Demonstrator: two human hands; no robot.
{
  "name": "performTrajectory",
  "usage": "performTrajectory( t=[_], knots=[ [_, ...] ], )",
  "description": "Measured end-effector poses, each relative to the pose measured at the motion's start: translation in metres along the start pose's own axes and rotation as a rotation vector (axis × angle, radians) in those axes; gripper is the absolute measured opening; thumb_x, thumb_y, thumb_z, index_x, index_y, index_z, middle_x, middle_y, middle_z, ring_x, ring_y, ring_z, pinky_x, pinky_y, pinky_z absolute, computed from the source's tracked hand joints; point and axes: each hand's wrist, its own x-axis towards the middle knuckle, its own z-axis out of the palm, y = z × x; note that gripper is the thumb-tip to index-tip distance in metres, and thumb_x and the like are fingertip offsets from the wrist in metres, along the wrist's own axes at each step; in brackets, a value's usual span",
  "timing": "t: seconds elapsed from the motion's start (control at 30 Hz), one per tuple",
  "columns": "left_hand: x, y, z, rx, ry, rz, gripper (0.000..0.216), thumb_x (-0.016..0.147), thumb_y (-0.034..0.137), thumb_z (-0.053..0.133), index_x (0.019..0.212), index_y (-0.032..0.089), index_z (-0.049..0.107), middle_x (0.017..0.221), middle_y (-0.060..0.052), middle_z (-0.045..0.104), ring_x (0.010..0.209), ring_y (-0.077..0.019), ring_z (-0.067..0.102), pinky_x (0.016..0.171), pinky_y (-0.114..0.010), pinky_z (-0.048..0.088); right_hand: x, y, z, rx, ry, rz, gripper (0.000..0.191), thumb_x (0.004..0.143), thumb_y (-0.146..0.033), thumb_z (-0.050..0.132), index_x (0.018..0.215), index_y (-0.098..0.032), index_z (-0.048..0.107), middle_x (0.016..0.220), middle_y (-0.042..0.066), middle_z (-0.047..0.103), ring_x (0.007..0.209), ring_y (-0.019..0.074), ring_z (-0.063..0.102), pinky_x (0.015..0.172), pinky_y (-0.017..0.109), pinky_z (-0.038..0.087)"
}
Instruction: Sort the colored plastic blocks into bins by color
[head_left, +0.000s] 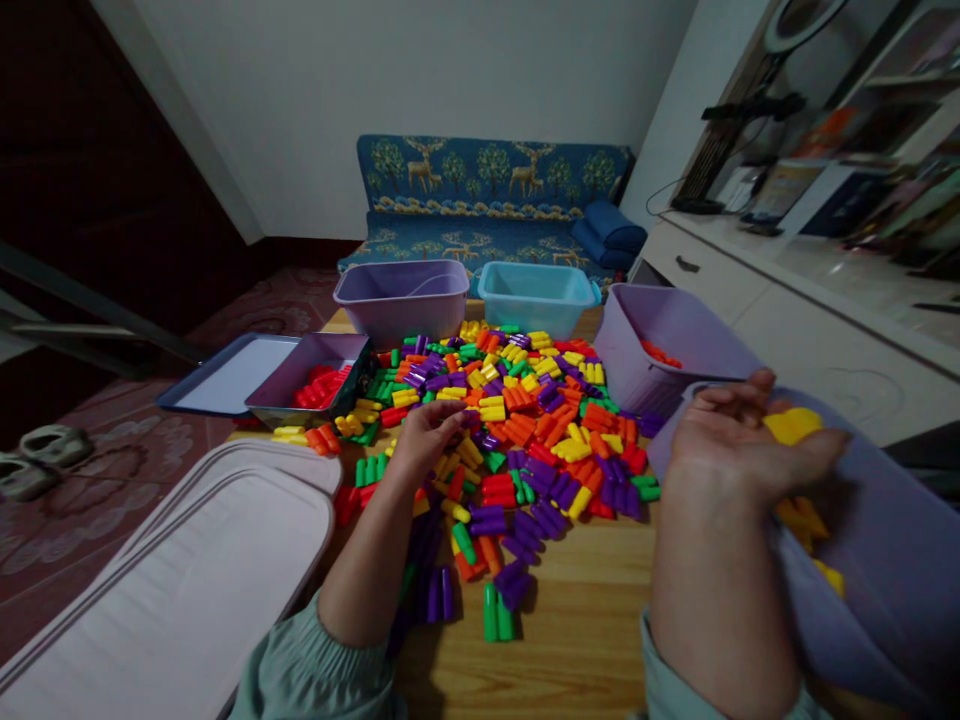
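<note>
At the left a tray (319, 385) holds red blocks; your left hand (427, 430) rests fingers-down on the mixed pile of blocks (525, 430) on the table (585, 620), curled around some pieces, though you cannot tell whether it has one gripped. To the right, your right hand (739, 440) hangs half-curled over the purple bin (885, 540), yellow blocks (791, 425) just past its fingertips, held or let go I cannot tell; this looks like sorting by colour, mid-drop; the next move calls for a clean pinch on one piece without dragging its neighbours
</note>
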Motion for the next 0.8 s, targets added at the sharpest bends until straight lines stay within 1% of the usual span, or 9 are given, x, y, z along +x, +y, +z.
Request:
performTrajectory(
  t=[0.1, 0.23, 0.33, 0.4, 0.47, 0.53, 0.6, 0.7, 0.8],
  knots=[
    [0.000, 0.000, -0.004, 0.143, -0.030, 0.069, 0.039, 0.065, 0.044, 0.076, 0.090, 0.014, 0.073, 0.090, -0.012, 0.076, 0.077, -0.0209, 0.068, 0.065, -0.027, 0.049, -0.003, 0.003, 0.003, 0.042, 0.015, 0.015, 0.054, 0.092, -0.055, 0.017, 0.065, -0.022, 0.049, 0.092, 0.006, 0.066, 0.058, 0.0085, 0.054, 0.049, 0.024, 0.040],
    [-0.005, 0.010, -0.010, 0.426, -0.115, 0.171, 0.024, 0.066, 0.034, 0.074, 0.085, 0.019, 0.077, 0.081, -0.007, 0.075, 0.073, -0.0201, 0.066, 0.066, -0.027, 0.048, -0.024, 0.022, 0.013, -0.129, -0.157, 0.066, 0.031, 0.087, -0.048, 0.042, 0.075, -0.021, 0.054, 0.077, 0.000, 0.060, 0.053, 0.0072, 0.050, 0.048, 0.020, 0.040],
    [-0.011, 0.016, -0.012, 0.566, -0.183, 0.222, 0.020, 0.061, 0.029, 0.075, 0.080, 0.021, 0.077, 0.070, -0.003, 0.071, 0.063, -0.0179, 0.061, 0.059, -0.025, 0.044, -0.049, 0.045, 0.014, -0.511, -0.408, 0.125, 0.023, 0.076, -0.042, 0.062, 0.080, -0.020, 0.060, 0.070, -0.002, 0.060, 0.050, 0.0078, 0.048, 0.046, 0.020, 0.037],
    [-0.013, 0.016, -0.013, 0.599, -0.198, 0.259, 0.020, 0.057, 0.028, 0.078, 0.076, 0.021, 0.077, 0.066, -0.002, 0.068, 0.059, -0.0165, 0.058, 0.055, -0.024, 0.040, -0.065, 0.059, 0.009, -0.858, -0.702, 0.180, 0.023, 0.072, -0.040, 0.067, 0.081, -0.020, 0.065, 0.071, 0.000, 0.063, 0.053, 0.0105, 0.052, 0.049, 0.022, 0.040],
    [-0.013, 0.014, -0.013, 0.629, -0.194, 0.301, 0.020, 0.055, 0.029, 0.080, 0.074, 0.022, 0.077, 0.063, -0.001, 0.066, 0.056, -0.0153, 0.054, 0.052, -0.023, 0.036, -0.078, 0.070, 0.000, -1.240, -0.960, 0.097, 0.016, 0.066, -0.031, 0.073, 0.077, -0.021, 0.068, 0.077, 0.002, 0.066, 0.065, 0.0156, 0.059, 0.059, 0.027, 0.045],
    [-0.012, 0.011, -0.011, 0.692, -0.178, 0.338, 0.026, 0.056, 0.031, 0.080, 0.081, 0.022, 0.078, 0.067, -0.002, 0.065, 0.058, -0.0155, 0.054, 0.053, -0.023, 0.035, -0.087, 0.077, -0.010, -1.584, -1.117, -0.049, 0.023, 0.060, -0.023, 0.078, 0.081, -0.022, 0.070, 0.089, 0.006, 0.068, 0.079, 0.0221, 0.063, 0.070, 0.033, 0.048],
    [-0.011, 0.008, -0.009, 0.787, -0.171, 0.356, 0.039, 0.059, 0.032, 0.080, 0.097, 0.023, 0.077, 0.077, -0.004, 0.067, 0.066, -0.0175, 0.057, 0.058, -0.025, 0.038, -0.093, 0.081, -0.018, -1.809, -1.197, -0.147, 0.038, 0.058, -0.020, 0.080, 0.094, -0.023, 0.071, 0.101, 0.010, 0.067, 0.086, 0.0265, 0.064, 0.075, 0.037, 0.048],
    [-0.010, 0.007, -0.004, 0.898, -0.184, 0.357, 0.056, 0.063, 0.034, 0.079, 0.118, 0.025, 0.069, 0.091, -0.006, 0.067, 0.077, -0.0209, 0.060, 0.066, -0.028, 0.043, -0.098, 0.085, -0.023, -1.927, -1.276, -0.202, 0.046, 0.065, -0.018, 0.074, 0.110, -0.022, 0.068, 0.112, 0.014, 0.065, 0.089, 0.0280, 0.066, 0.077, 0.038, 0.049],
    [-0.011, 0.007, 0.000, 0.913, -0.186, 0.370, 0.059, 0.067, 0.033, 0.078, 0.124, 0.023, 0.066, 0.100, -0.009, 0.066, 0.085, -0.0232, 0.062, 0.073, -0.030, 0.046, -0.100, 0.089, -0.022, -1.922, -1.333, -0.194, 0.046, 0.072, -0.018, 0.065, 0.118, -0.020, 0.065, 0.114, 0.016, 0.066, 0.096, 0.0303, 0.066, 0.080, 0.039, 0.049]
  ],
)
